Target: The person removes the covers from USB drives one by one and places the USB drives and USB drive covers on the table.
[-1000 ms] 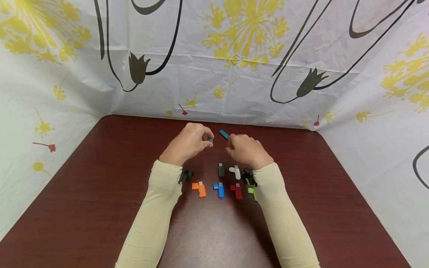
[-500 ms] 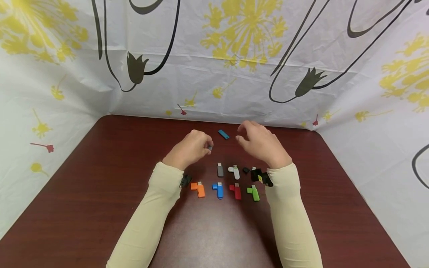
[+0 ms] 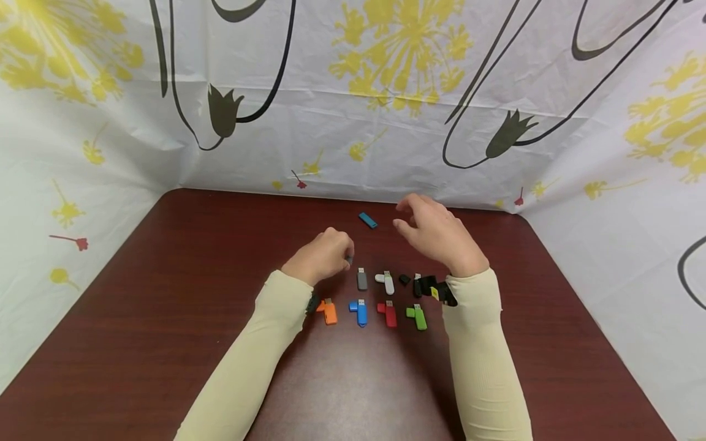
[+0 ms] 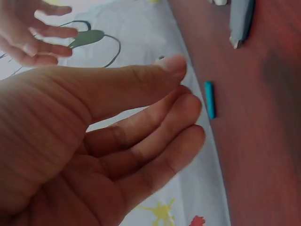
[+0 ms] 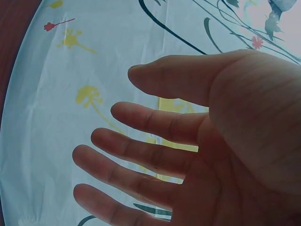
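Observation:
My left hand [image 3: 325, 256] pinches a small grey cap [image 3: 349, 260] between thumb and fingertips, mostly hidden by the fingers. It is just left of and beyond a grey USB stick [image 3: 361, 279] with its metal plug bare. In the left wrist view, the grey stick [image 4: 241, 21] lies at the top right, with the teal USB stick [image 4: 210, 100] below it. My right hand [image 3: 438, 236] hovers on the right with its fingers spread and nothing in them; its palm and loose fingers [image 5: 136, 155] show in the right wrist view. Beyond and between both hands lies the teal stick [image 3: 368, 220].
Beside the grey stick are a white USB stick [image 3: 388, 283] and a black one [image 3: 417, 286], caps at their left. Nearer lie orange [image 3: 330, 313], blue [image 3: 361, 313], red [image 3: 391, 315] and green [image 3: 421, 318] sticks with caps. A patterned sheet [image 3: 353, 122] rises behind the table.
My left hand has come nearer and slightly right with the grey cap, towards the grey stick. The right hand has moved away from the teal stick to the right, its fingers opening.

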A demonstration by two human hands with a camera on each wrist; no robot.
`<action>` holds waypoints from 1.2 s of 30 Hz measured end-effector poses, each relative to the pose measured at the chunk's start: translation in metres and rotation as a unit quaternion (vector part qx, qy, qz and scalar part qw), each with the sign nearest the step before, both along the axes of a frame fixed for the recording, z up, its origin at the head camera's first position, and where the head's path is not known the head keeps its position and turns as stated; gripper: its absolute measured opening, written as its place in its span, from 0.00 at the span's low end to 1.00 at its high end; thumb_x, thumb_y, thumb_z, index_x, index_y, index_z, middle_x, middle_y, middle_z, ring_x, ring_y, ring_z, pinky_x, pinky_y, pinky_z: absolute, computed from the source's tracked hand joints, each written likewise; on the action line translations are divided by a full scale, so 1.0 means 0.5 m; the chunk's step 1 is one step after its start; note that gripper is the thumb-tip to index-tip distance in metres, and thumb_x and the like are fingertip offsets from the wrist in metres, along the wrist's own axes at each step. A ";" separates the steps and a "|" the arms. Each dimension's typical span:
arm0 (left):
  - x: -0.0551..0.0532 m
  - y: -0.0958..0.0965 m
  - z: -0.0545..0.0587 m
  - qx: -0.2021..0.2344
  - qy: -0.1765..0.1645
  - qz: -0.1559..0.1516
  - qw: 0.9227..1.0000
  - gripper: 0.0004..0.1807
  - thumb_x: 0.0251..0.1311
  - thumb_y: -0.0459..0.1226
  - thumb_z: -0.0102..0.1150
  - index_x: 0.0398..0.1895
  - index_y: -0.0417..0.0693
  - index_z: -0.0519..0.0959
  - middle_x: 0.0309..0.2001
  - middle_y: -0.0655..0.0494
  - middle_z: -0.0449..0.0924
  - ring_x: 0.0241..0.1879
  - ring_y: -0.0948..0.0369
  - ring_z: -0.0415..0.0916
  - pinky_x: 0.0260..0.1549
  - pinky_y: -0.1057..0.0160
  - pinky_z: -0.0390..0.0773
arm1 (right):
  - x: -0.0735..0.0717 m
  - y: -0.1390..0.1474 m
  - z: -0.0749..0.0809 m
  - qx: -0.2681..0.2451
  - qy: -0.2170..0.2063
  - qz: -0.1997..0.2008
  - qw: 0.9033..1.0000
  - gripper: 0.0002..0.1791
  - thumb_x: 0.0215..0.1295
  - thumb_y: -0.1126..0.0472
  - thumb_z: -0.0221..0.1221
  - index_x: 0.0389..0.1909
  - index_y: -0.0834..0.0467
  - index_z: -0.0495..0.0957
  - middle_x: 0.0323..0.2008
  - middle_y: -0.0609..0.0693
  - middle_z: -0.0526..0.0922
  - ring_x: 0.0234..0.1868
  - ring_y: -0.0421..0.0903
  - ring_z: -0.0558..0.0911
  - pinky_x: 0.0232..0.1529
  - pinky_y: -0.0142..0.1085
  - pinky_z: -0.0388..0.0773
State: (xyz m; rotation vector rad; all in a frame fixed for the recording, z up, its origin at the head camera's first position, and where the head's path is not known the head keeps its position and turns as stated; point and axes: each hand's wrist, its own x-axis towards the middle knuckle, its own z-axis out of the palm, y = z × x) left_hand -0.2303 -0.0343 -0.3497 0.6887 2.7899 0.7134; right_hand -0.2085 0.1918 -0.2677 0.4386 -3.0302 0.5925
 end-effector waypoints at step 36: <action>-0.007 0.047 -0.080 -0.044 -0.010 0.003 0.999 0.11 0.74 0.24 0.60 0.36 0.43 0.87 0.30 0.50 0.82 0.30 0.59 0.79 0.31 0.64 0.78 | 0.000 -0.011 -0.007 0.011 -0.023 0.015 1.000 0.21 0.82 0.52 0.57 0.68 0.56 0.77 0.69 0.56 0.78 0.65 0.56 0.82 0.61 0.59 0.81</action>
